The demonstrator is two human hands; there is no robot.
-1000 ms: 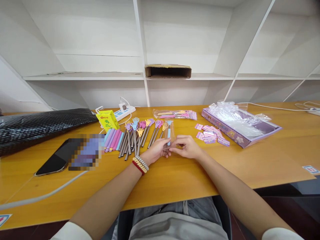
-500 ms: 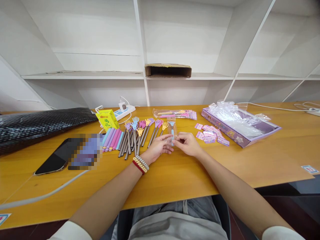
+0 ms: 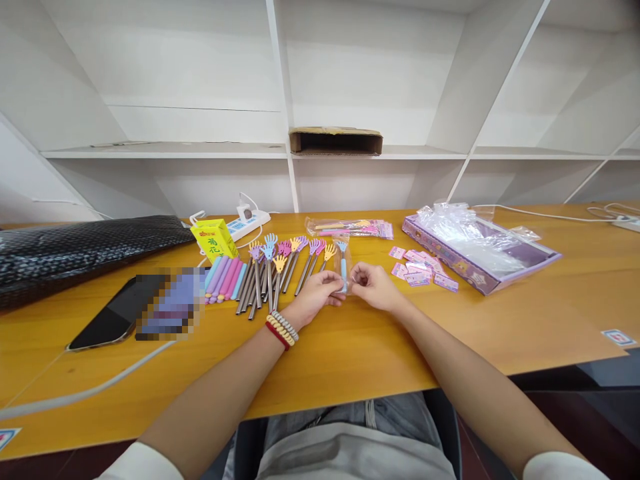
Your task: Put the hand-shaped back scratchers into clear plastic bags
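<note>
Between my hands lies a blue back scratcher (image 3: 343, 267) inside a clear plastic bag (image 3: 349, 252), its hand-shaped head pointing away from me. My left hand (image 3: 319, 295) is closed on the lower left side of the bag, thumb over the fingers. On the other side, my right hand (image 3: 374, 287) pinches at the bag's lower right edge; the fingertips partly hide the contact. To the left are several loose scratcher rods (image 3: 270, 283) with coloured hand heads, beside pastel handles (image 3: 225, 279). Small printed cards (image 3: 420, 268) lie right of my right hand.
Behind the bag are bagged scratchers (image 3: 350, 229). A purple box (image 3: 480, 277) with clear bags stands at the right. On the left are a yellow carton (image 3: 215, 240), a phone (image 3: 117, 313), a black wrapped bundle (image 3: 90, 257), and a power strip (image 3: 250, 225). White shelving (image 3: 380, 67) rises behind.
My right hand has shifted slightly right, from the scratcher's handle to the bag's edge. My left fingers have curled in more around the bag's lower end.
</note>
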